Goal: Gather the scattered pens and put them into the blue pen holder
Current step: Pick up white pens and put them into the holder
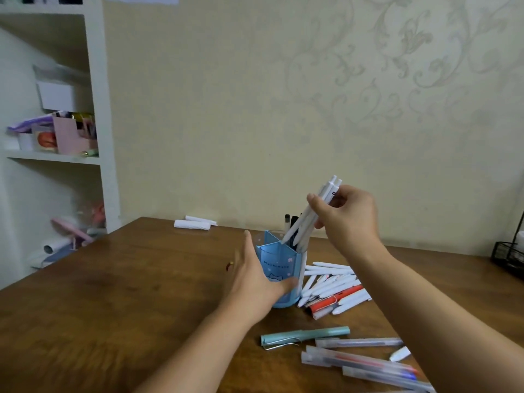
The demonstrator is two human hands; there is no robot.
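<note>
Single head-worn view, close behind and above the grip of the right hand [349,216], facing forward-down over the surface [136,285].

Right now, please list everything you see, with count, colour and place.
Blue plastic pen holder: one, blue, table middle.
Slim white pens: a few, white, tips in holder.
Black pens: two, black, inside holder.
Pile of loose pens: many, white and red, right of holder.
Mint-green clipped pen: one, green, nearer front.
Clear plastic pens: about four, transparent, front right.
Paper rolls: two, white, far edge.
Wooden table: one, brown.
White shelf: one, left.
Black wire basket: one, right edge.
Left hand: holds holder.
Right hand: pinches white pens.
</note>
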